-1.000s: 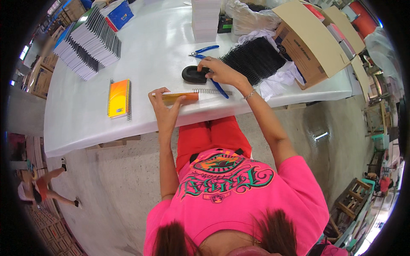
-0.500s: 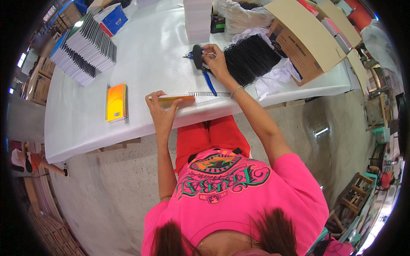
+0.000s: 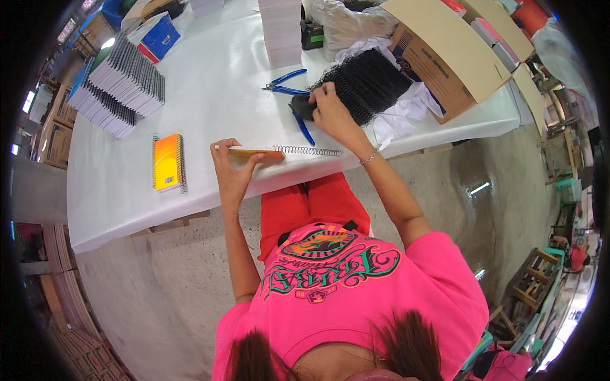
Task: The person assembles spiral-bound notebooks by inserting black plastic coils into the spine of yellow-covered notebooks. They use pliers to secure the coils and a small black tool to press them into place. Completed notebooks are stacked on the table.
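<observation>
My left hand [image 3: 230, 168] grips a small notebook [image 3: 264, 154] with an orange cover, held edge-up near the table's front edge. A wire spiral coil [image 3: 311, 151] sticks out from its right end. To the right, my right hand [image 3: 332, 113] has its fingers curled at a flat black rounded piece [image 3: 302, 107], beside a stack of black spiral coils [image 3: 372, 82]. What those fingers hold, if anything, is hidden. Blue-handled pliers [image 3: 284, 81] lie just beyond, handles spread. Another blue handle [image 3: 304, 130] pokes out from under the black piece.
A yellow-orange spiral notebook [image 3: 168, 162] lies at left on the white table [image 3: 210, 82]. Behind it stand stacks of spiral-bound notebooks [image 3: 127, 76] and a blue box [image 3: 159, 38]. A tall paper stack [image 3: 279, 35] stands at centre back, an open cardboard box [image 3: 432, 70] at right.
The black rounded piece, upright in my right hand before, now lies lower on the table. My right hand has moved down and toward the coil stack. My left hand keeps its hold on the notebook.
</observation>
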Action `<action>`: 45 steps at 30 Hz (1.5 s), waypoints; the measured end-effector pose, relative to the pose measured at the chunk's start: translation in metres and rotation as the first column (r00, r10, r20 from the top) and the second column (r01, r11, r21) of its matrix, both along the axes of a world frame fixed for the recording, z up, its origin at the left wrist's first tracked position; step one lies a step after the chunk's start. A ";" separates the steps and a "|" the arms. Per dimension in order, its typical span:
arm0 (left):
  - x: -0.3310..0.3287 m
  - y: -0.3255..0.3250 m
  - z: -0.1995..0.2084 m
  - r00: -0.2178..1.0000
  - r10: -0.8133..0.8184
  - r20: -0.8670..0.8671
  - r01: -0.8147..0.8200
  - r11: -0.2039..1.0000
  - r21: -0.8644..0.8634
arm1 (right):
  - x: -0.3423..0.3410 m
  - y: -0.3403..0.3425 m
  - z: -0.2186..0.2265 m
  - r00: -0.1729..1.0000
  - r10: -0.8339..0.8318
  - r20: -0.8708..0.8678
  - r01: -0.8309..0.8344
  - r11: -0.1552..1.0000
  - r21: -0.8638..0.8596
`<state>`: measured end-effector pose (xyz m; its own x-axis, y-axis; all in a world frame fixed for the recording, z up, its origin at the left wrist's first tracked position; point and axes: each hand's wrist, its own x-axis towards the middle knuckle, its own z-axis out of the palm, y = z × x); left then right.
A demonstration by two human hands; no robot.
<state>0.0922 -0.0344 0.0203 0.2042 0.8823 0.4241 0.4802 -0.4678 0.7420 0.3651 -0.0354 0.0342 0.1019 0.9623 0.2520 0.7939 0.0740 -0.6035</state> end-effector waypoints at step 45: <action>0.008 0.010 -0.020 0.935 -0.141 0.325 0.180 0.979 -0.092 | -0.008 -0.008 0.002 0.616 0.271 -0.739 -0.412 0.911 -0.010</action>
<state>0.1006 -0.0244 0.0000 0.2203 0.8964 0.3847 0.1387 -0.4191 0.8973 0.3576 -0.0436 0.0358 -0.1645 0.9827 0.0846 0.0539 0.0946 -0.9941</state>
